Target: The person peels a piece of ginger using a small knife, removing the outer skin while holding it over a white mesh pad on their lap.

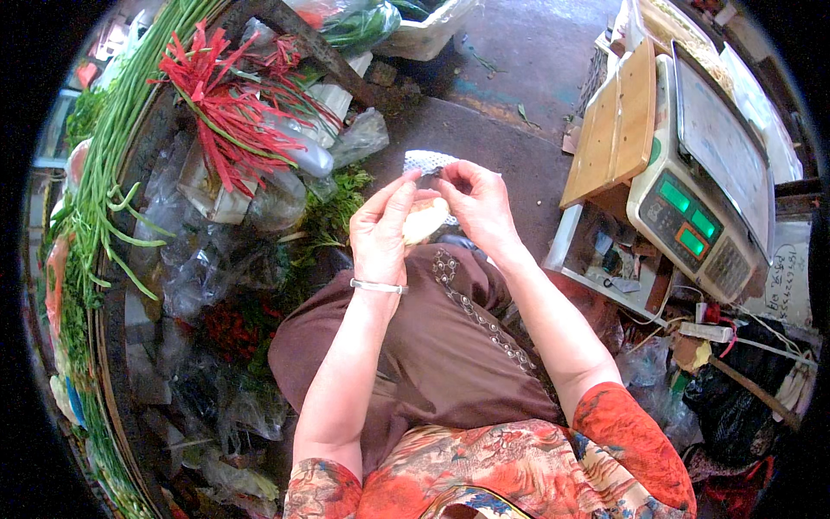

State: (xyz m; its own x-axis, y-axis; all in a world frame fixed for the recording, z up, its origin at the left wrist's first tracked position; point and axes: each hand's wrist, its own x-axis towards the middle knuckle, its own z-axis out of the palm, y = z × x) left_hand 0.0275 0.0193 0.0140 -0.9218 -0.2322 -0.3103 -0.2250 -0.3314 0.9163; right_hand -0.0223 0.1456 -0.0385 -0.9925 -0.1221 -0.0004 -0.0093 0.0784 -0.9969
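Note:
Above my lap, my left hand [387, 224], with a bracelet at its wrist, holds a pale yellow, rounded piece of food [425, 220]; what kind it is I cannot tell. Close beside it on the right is my right hand [478, 201], thumb and fingertips pinched together at the top of a white mesh-like piece [429, 161]. This white material shows above the fingers and again below them, next to the food. Both hands are near each other but apart. The fingers partly hide the food and the mesh.
Long green beans [120, 149] and red ties [214, 110] lie at the left, with plastic bags and leafy greens [337, 207] below. At the right, a digital scale [703, 227] stands by a wooden board [616, 123]. A power strip [705, 332] with cables is beneath. A white crate [421, 36] is ahead.

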